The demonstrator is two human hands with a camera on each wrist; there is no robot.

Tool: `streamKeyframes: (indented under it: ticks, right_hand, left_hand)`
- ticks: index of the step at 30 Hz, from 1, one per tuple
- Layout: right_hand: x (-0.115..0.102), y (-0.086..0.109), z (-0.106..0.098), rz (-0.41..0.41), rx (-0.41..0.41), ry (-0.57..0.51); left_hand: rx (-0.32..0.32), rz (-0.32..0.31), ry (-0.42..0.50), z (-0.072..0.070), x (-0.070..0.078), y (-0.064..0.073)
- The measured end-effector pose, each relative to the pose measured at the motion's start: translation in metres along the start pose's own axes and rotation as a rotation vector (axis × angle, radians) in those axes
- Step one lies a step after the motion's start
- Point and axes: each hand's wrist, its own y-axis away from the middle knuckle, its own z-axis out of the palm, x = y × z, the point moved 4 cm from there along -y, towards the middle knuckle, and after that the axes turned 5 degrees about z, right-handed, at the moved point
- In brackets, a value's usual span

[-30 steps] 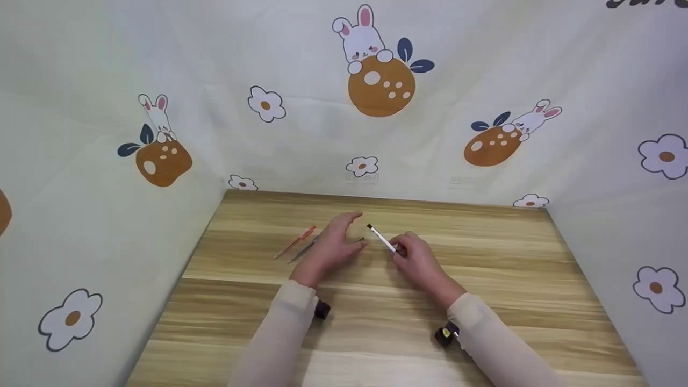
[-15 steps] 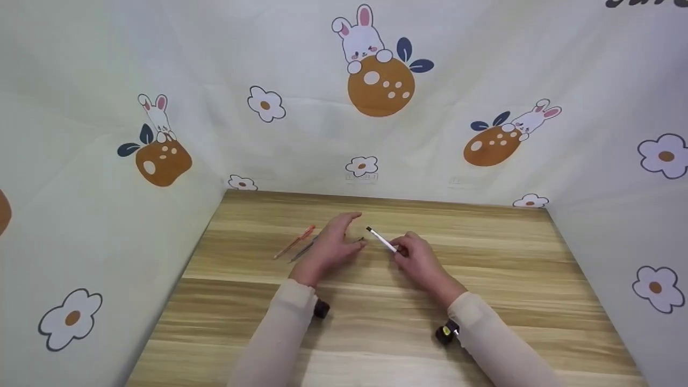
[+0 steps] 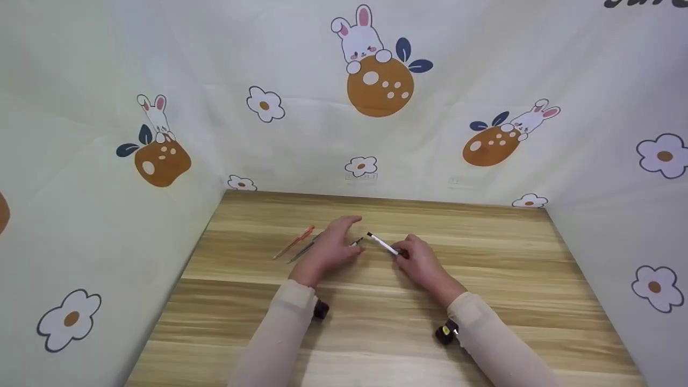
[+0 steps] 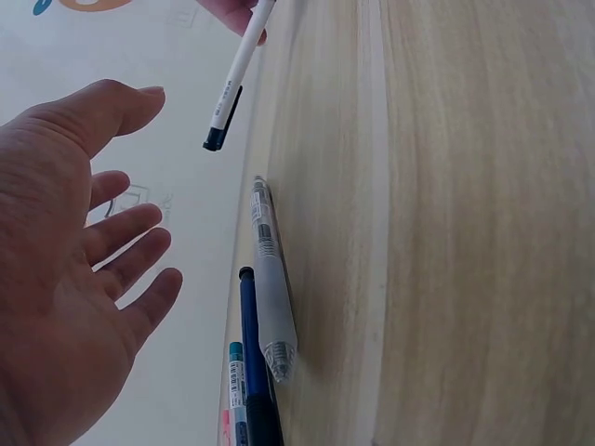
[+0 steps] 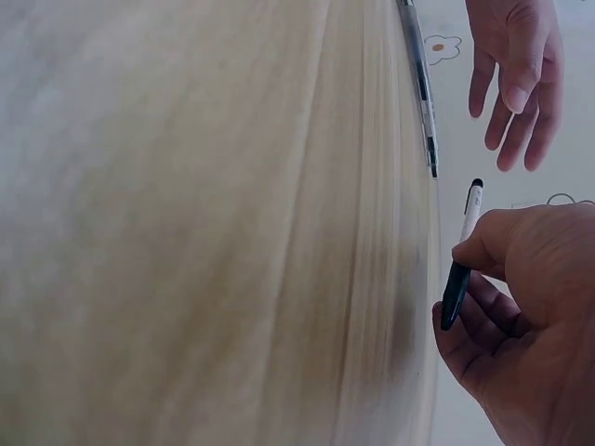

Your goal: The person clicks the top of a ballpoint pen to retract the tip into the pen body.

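My right hand (image 3: pixel 422 260) pinches a white pen (image 3: pixel 382 243) with black ends between thumb and fingers. In the right wrist view, the pen's dark lower barrel (image 5: pixel 456 295) lies against the fingers. The pen's far end points toward my left hand (image 3: pixel 330 247), which hovers with spread, relaxed fingers and holds nothing. Below that hand, a clear-barrelled pen (image 4: pixel 271 288) lies on the table, partly hidden in the head view. Beside it are a blue pen (image 4: pixel 249 334) and a teal-ended pen (image 4: pixel 237 372).
A red pen (image 3: pixel 294 242) lies leftmost of the row on the wood-grain table (image 3: pixel 376 333). Cloth walls (image 3: pixel 301 140) printed with rabbits and flowers enclose the table's back and sides. Small black cameras are strapped at both wrists.
The white pen's far end has dipped lower toward the table, with my right hand shifting slightly. My left hand has come down a little, still spread.
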Motion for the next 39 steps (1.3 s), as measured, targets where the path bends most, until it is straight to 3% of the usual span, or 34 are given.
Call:
streamKeyframes:
  ticks: [39]
  right_hand:
    - [0.011, 0.001, 0.003, 0.041, -0.041, -0.013]
  left_hand:
    - [-0.021, 0.007, 0.026, 0.002, -0.003, 0.003]
